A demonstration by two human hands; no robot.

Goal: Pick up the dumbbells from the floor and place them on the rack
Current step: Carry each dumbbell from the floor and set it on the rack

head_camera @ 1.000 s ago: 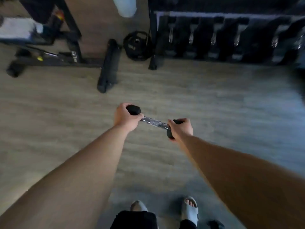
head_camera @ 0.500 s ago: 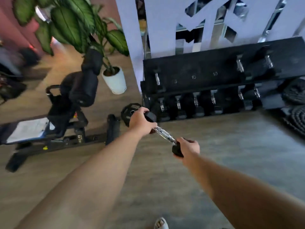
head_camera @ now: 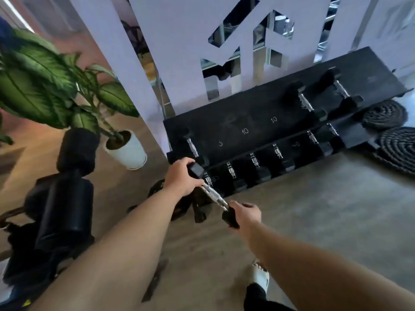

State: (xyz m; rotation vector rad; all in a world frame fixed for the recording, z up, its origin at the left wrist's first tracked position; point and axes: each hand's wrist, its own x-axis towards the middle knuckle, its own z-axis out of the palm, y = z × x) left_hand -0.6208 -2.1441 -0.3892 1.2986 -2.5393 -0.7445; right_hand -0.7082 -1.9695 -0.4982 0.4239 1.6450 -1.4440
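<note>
I hold one black hex dumbbell (head_camera: pixel 213 195) with a chrome handle in the air, tilted, in front of the rack's left end. My left hand (head_camera: pixel 183 176) grips its far head; my right hand (head_camera: pixel 243 213) grips its near head. The black two-tier rack (head_camera: pixel 251 122) stands against the white wall. Its top shelf bears white marks 5, 10, 10, one small dumbbell (head_camera: pixel 190 145) at the left and two larger ones (head_camera: pixel 305 102) at the right. The lower shelf carries several dumbbells (head_camera: pixel 253 160).
A potted plant in a white pot (head_camera: pixel 126 151) stands left of the rack. A black padded bench (head_camera: pixel 62 198) fills the left side. A weight plate (head_camera: pixel 157 191) lies on the floor under my left arm. Coiled black ropes (head_camera: pixel 397 144) lie at the right. My sandalled foot (head_camera: pixel 260 276) is below.
The view has risen from the floor to the rack and come closer. Both hands have carried the dumbbell up and forward, near the rack's left end.
</note>
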